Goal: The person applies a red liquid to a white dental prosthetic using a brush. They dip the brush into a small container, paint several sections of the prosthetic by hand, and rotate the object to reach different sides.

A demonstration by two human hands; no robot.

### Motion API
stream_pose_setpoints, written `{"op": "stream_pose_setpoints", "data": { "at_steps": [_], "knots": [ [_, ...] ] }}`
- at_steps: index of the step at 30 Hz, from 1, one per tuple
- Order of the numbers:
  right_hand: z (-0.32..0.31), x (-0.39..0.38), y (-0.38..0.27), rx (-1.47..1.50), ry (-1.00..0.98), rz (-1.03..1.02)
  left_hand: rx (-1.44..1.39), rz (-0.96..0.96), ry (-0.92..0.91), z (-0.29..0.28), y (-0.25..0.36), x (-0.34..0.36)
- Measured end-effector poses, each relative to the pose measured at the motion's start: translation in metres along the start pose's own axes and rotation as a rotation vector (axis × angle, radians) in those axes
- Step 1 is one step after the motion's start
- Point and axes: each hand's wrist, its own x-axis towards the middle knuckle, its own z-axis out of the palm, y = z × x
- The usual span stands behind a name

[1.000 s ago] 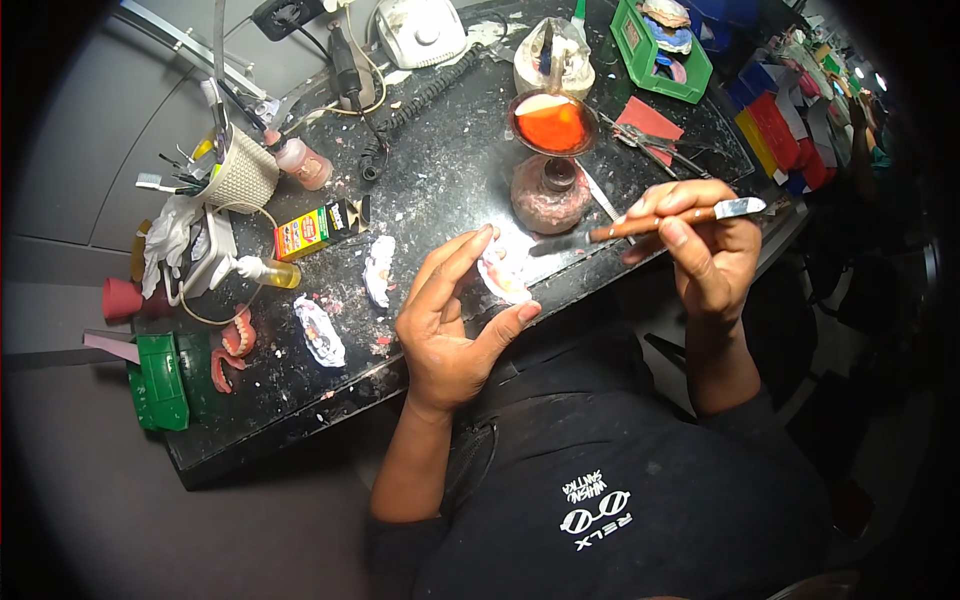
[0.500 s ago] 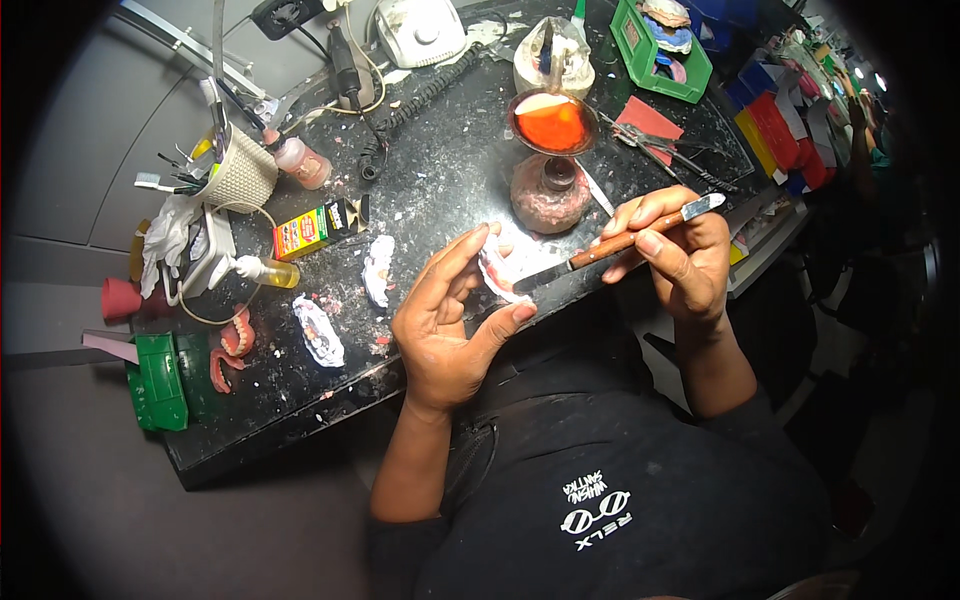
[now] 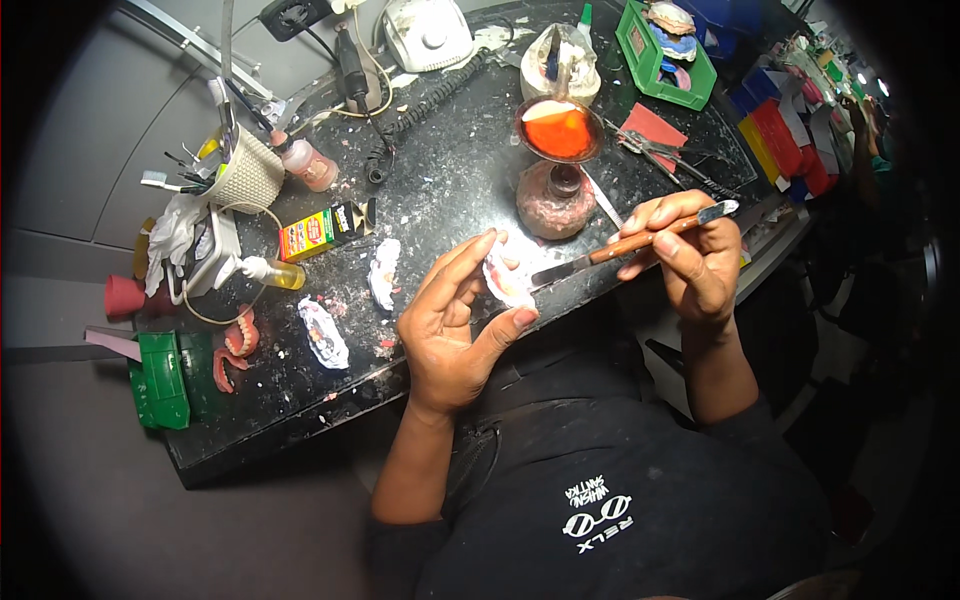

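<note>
Between the thumb and fingers of my left hand [image 3: 448, 325] is a white dental cast [image 3: 510, 278] with pink material on it. My right hand [image 3: 697, 262] grips a wax knife [image 3: 628, 245] by its brown wooden handle. Its dark blade points left, with the tip at the cast's right edge; I cannot tell if they touch. Just beyond my hands stands a round, pink-stained burner [image 3: 553, 208]. Above it sits a metal pan [image 3: 560, 130] holding glowing orange-red liquid.
Two white casts [image 3: 323, 335] [image 3: 383, 273] lie left of my left hand, near a pink denture [image 3: 241, 334] and a small box [image 3: 318, 232]. Pink sheet [image 3: 650, 125] and metal tools [image 3: 660, 155] lie at right. A green bin [image 3: 680, 85] holds more casts. The bench's front edge [image 3: 300, 435] runs below.
The cast in my left hand has tilted, showing more of its face. My right hand and the wax knife have shifted slightly right. The whole view has moved a little.
</note>
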Motion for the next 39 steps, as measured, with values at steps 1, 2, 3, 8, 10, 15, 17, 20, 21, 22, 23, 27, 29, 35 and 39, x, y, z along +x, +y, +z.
{"op": "stream_pose_setpoints", "data": {
  "at_steps": [1,2,3,8,10,15,17,20,21,22,23,27,29,35,39],
  "knots": [
    [-0.002,0.001,-0.002,-0.012,0.035,0.003,0.001,0.002,0.002,-0.001,0.0,0.0],
    [-0.006,0.003,-0.003,-0.026,0.054,-0.03,0.021,0.017,0.003,-0.001,0.0,0.001],
    [-0.01,0.005,-0.004,-0.05,0.119,-0.027,0.041,0.032,0.003,-0.001,0.0,0.001],
    [-0.029,0.014,0.001,-0.163,0.278,-0.084,0.119,0.076,0.008,-0.002,0.0,0.002],
    [-0.029,0.015,0.0,-0.169,0.288,-0.083,0.136,0.077,0.004,-0.003,-0.002,0.002],
    [-0.028,0.016,0.001,-0.167,0.299,-0.08,0.123,0.082,0.095,-0.005,0.002,0.007],
    [-0.027,0.017,0.002,-0.179,0.305,-0.078,0.132,0.098,0.105,-0.007,0.007,0.006],
    [-0.03,0.018,-0.001,-0.208,0.264,-0.074,0.194,0.183,0.103,-0.008,0.018,0.006],
    [-0.03,0.018,-0.002,-0.212,0.272,-0.085,0.225,0.221,0.103,-0.007,0.023,0.006],
    [-0.029,0.018,-0.003,-0.206,0.271,-0.096,0.257,0.26,0.103,-0.006,0.027,0.005],
    [-0.03,0.018,-0.003,-0.211,0.263,-0.087,0.273,0.289,0.115,-0.005,0.032,0.002],
    [-0.036,0.018,0.001,-0.219,0.257,-0.077,0.323,0.314,0.126,-0.002,0.052,-0.007],
    [-0.036,0.019,0.003,-0.219,0.259,-0.071,0.436,0.361,0.111,-0.006,0.056,-0.009],
    [-0.034,0.018,0.004,-0.212,0.274,-0.064,0.479,0.312,0.152,0.001,0.068,-0.013],
    [-0.036,0.018,0.002,-0.223,0.272,-0.075,0.478,0.327,0.158,-0.001,0.063,-0.01]
  ]
}}
